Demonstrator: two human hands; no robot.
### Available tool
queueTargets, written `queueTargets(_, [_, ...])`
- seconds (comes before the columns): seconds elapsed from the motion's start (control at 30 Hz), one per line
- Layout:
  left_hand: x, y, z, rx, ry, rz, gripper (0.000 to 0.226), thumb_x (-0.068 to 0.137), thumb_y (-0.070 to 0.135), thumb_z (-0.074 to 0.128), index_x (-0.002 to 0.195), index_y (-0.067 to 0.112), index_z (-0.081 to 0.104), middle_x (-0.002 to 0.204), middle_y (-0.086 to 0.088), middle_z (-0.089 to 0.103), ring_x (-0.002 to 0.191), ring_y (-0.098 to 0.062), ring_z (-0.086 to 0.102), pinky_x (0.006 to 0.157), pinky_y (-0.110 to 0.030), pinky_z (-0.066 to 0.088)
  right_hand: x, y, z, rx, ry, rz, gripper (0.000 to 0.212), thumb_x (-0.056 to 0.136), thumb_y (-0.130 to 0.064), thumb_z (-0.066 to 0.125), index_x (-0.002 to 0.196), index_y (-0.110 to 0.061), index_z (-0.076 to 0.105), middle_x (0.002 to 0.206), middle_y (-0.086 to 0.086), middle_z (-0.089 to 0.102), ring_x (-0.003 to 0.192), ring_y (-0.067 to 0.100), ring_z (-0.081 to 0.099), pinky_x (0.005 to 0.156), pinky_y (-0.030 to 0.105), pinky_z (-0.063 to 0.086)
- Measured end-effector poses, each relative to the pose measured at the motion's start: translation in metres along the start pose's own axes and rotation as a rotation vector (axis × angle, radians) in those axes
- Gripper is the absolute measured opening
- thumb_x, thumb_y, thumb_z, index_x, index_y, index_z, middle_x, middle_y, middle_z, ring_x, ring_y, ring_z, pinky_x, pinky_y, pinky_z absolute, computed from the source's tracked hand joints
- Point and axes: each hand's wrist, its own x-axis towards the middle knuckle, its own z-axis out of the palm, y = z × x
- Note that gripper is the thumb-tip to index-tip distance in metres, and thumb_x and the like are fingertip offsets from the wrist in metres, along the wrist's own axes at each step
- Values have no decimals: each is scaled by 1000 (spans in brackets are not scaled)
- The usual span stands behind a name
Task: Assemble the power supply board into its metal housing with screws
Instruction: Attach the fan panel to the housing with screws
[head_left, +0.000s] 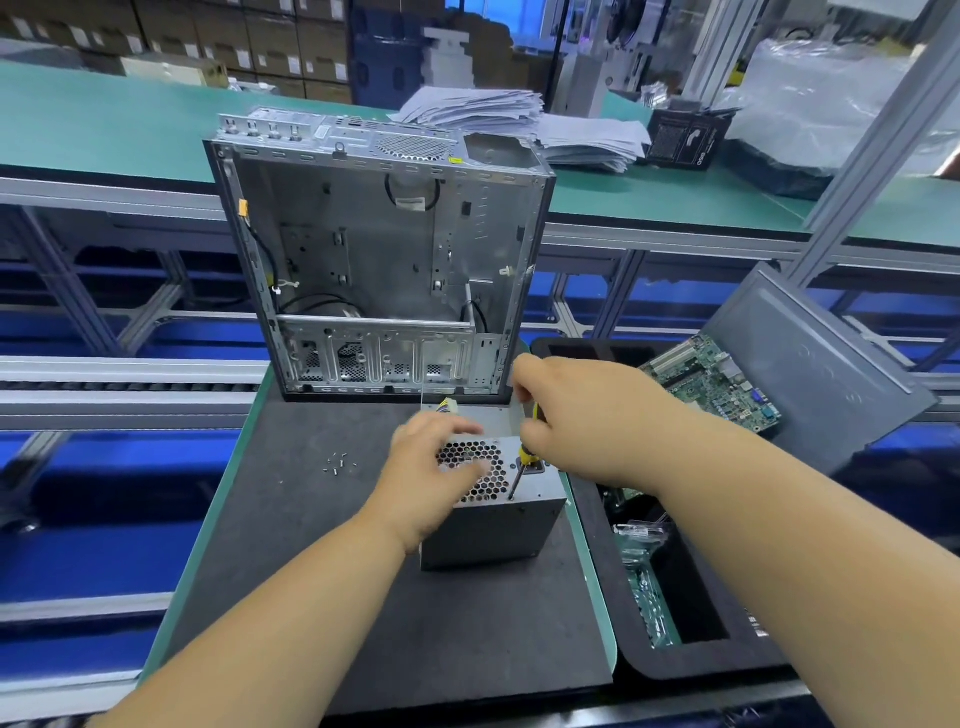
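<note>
A grey metal power supply housing (493, 530) stands on the dark mat, its perforated face up. My left hand (431, 473) rests on that top face with fingers spread, steadying it. My right hand (576, 415) grips a yellow-handled screwdriver (522, 465), whose tip stands on the housing's top near the right corner. Several small loose screws (340, 463) lie on the mat to the left. Yellow wires (448, 405) stick out behind the housing.
An open metal computer case (384, 249) stands upright behind the housing. A black foam tray (649, 660) at right holds green circuit boards (714, 382) and bagged parts. A grey panel (821, 369) leans at far right. Stacked papers (519, 122) lie on the far bench.
</note>
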Motion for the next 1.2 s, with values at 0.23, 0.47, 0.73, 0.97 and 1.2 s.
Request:
queueTargets(0.23, [0,-18,-14,26,-34,-539,31,92,48,56,92,17,60,83,1,61,77,-19,56,67,-28,37,-3,9,-13,42,-82,-81,12,93,-22,56,102,-27,51,97,-9,46,87,18,51,76,36,47])
queueTargets(0.47, [3,-19,-13,28,-12,-520,33,94,40,55,71,16,52,71,-8,57,68,-22,49,67,-32,35,3,10,-8,73,-81,-51,14,95,-32,59,94,-20,52,94,-3,52,84,20,54,72,35,46])
queueTargets(0.73, [5,-24,-11,-40,-10,-559,34,94,40,55,75,11,55,81,-13,62,72,-23,52,69,-33,36,9,7,16,-105,101,9,33,101,-48,40,95,-18,51,71,-2,53,70,22,54,56,33,40])
queueTargets(0.97, [5,-23,-11,-137,-9,-576,37,94,34,59,93,-2,66,100,-19,71,100,-40,65,97,-51,49,5,9,13,131,-9,-19,18,101,-34,47,93,-20,39,74,-1,51,64,14,47,54,33,37])
queueTargets(1.2, [6,-24,-6,-192,3,-604,31,95,31,60,88,2,67,95,-13,74,88,-30,68,87,-36,49,3,6,17,61,66,45,24,100,-38,49,96,-16,41,68,0,49,61,16,45,49,33,33])
